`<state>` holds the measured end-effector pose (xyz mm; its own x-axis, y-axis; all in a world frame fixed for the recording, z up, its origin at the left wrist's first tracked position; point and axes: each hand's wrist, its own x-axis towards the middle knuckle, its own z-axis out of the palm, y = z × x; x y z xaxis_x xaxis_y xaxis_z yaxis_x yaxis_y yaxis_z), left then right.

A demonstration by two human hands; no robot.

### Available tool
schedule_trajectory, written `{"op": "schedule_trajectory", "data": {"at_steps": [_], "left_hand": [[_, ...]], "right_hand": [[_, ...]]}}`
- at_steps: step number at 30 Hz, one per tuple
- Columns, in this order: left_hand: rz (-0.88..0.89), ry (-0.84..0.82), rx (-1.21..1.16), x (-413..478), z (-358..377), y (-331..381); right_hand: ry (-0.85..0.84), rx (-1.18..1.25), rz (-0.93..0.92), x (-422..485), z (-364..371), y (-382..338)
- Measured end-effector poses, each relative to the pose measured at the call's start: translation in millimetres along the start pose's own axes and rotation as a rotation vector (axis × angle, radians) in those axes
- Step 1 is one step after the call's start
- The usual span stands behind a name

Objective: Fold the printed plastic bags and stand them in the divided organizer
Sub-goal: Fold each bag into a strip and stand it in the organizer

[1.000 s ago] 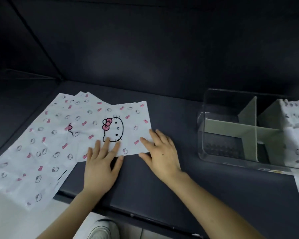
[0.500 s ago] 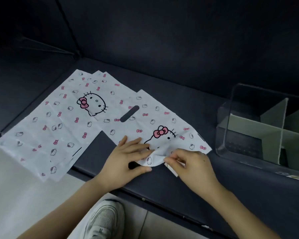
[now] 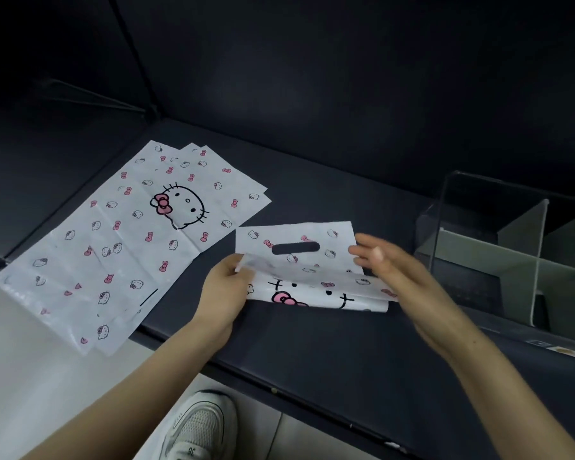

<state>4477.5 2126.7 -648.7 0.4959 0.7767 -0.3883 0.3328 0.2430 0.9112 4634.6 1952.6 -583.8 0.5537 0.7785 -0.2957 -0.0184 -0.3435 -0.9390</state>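
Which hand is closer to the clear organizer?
Right. The right hand hovers just left of the organizer; the left hand pinches the bag farther left.

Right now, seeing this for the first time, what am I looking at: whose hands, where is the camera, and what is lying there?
No machine here: a person works with bare hands, filmed by one head-worn camera looking down. The left hand pinches the edge of a printed bag, partly folded over on the dark surface. The right hand is at the bag's right edge, too blurred to tell whether it grips. More flat bags lie stacked to the left. On the right stands a clear organizer with grey dividers. A shoe shows below.
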Motion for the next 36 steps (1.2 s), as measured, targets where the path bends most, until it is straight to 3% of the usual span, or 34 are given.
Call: {"op": "schedule_trajectory", "data": {"at_steps": [3,6,8,10,13,16,18,22,29,33,36], "left_hand": [[-0.065,0.099,-0.042,5.4,-6.0,-4.2],[-0.075,0.092,-0.069,4.3,-8.4,-1.4],[-0.070,0.075,-0.063,1.8,-8.8,0.2],[-0.006,0.057,0.036,-2.5,-9.5,-2.7],[0.186,0.039,0.420,-14.9,-14.3,-10.7],[0.517,0.112,0.838,-18.9,-26.1,-25.5],[0.662,0.108,0.920,-16.0,-32.2,-39.5],[0.741,0.040,0.940,-13.9,-39.1,-49.9],[0.773,0.115,1.060,-10.9,-35.4,-36.6],[0.765,-0.107,1.113,-6.8,-24.2,-34.9],[0.744,-0.179,1.200,-0.2,-18.0,-42.0]], "right_hand": [[-0.051,0.114,0.064,1.3,-0.9,18.7],[-0.204,0.431,0.094,1.5,-1.5,26.5],[-0.157,0.504,0.138,1.0,4.7,32.5],[0.073,0.418,0.215,3.0,13.5,44.9],[0.360,0.156,0.265,7.7,24.7,58.2],[0.361,-0.221,0.119,8.4,30.1,55.9],[0.353,-0.395,-0.018,9.6,32.5,46.9],[0.354,-0.501,-0.182,26.0,38.5,38.3],[0.364,-0.612,0.007,60.6,40.2,47.0],[0.367,-0.643,-0.002,62.8,41.0,46.6],[0.378,-0.638,0.010,63.3,41.1,47.3]]}}
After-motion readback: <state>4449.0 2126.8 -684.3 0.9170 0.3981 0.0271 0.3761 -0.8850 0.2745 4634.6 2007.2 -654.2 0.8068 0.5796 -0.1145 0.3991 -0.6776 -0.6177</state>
